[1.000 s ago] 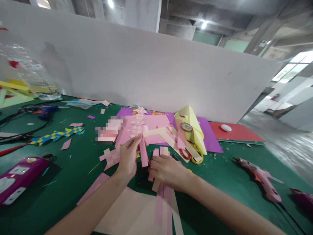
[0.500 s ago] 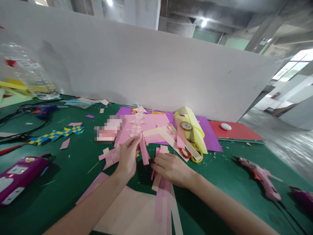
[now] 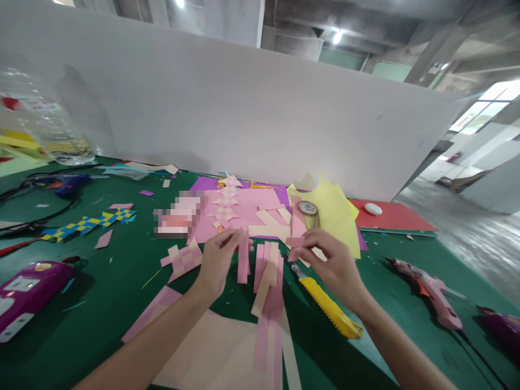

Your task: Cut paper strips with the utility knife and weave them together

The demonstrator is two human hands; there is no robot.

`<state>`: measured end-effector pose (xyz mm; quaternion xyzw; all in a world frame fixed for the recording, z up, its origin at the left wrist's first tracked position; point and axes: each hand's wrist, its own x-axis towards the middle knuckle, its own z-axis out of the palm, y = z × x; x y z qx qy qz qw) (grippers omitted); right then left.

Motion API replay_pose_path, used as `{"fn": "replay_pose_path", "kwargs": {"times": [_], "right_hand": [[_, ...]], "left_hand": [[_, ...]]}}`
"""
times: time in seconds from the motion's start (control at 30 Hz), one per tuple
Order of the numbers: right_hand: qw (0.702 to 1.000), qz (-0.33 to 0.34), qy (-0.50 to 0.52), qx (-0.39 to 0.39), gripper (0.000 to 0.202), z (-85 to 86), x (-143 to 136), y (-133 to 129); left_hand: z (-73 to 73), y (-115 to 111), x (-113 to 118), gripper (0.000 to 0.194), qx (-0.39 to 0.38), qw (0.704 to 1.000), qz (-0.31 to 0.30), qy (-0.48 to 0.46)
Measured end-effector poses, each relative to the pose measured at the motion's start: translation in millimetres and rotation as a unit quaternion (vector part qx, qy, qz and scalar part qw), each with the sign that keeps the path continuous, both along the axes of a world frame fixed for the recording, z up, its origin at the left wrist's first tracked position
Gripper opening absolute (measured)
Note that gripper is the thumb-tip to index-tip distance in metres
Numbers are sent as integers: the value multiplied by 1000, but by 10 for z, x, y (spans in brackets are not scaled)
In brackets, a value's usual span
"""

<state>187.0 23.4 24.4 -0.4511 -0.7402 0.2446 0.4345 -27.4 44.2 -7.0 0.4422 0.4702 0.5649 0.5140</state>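
My left hand [image 3: 217, 260] is closed on folded pink and cream paper strips [image 3: 242, 260]; a pink end hangs down and a cream one reaches right. Right of it, my right hand [image 3: 327, 260] pinches a short pink strip [image 3: 296, 242]. Between and below the hands lie stacked pink and cream strips [image 3: 268, 287]. A yellow cutter knife [image 3: 327, 306] rests beneath my right forearm's inner side. Left of my left hand sits a woven pink and cream piece [image 3: 184, 260]. Behind it, a woven pink chain [image 3: 226, 203] lies on pink paper [image 3: 252, 200].
Yellow paper [image 3: 339, 216] carries a round tin [image 3: 307, 208]. A pink glue gun [image 3: 430, 292] is at right, a purple power strip [image 3: 30, 295] at left. A blue glue gun [image 3: 69, 185] and plastic bottle [image 3: 52, 130] stand farther back, before a white panel [image 3: 244, 114].
My right hand has lifted off the strip stack and moved right and up with a pink strip. The cutter knife now shows, the yellow paper has spread out, and the scissors are no longer visible.
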Motion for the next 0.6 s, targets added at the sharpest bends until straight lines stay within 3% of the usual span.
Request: {"fn": "replay_pose_path", "kwargs": {"times": [0.07,0.2,0.37,0.6], "right_hand": [[989,-38,116,-78,12,-19,84,-1],[944,-13,276,-177,11,-117,180,26],[905,-4,334,-265,13,-169,297,48],[893,-7,335,-301,15,-171,349,24]], "left_hand": [[21,-26,13,24,-3,999,-52,15],[43,-73,27,25,-2,984,-176,37],[78,-115,36,24,3,948,-316,32],[182,-126,42,26,-15,930,-361,69]]}}
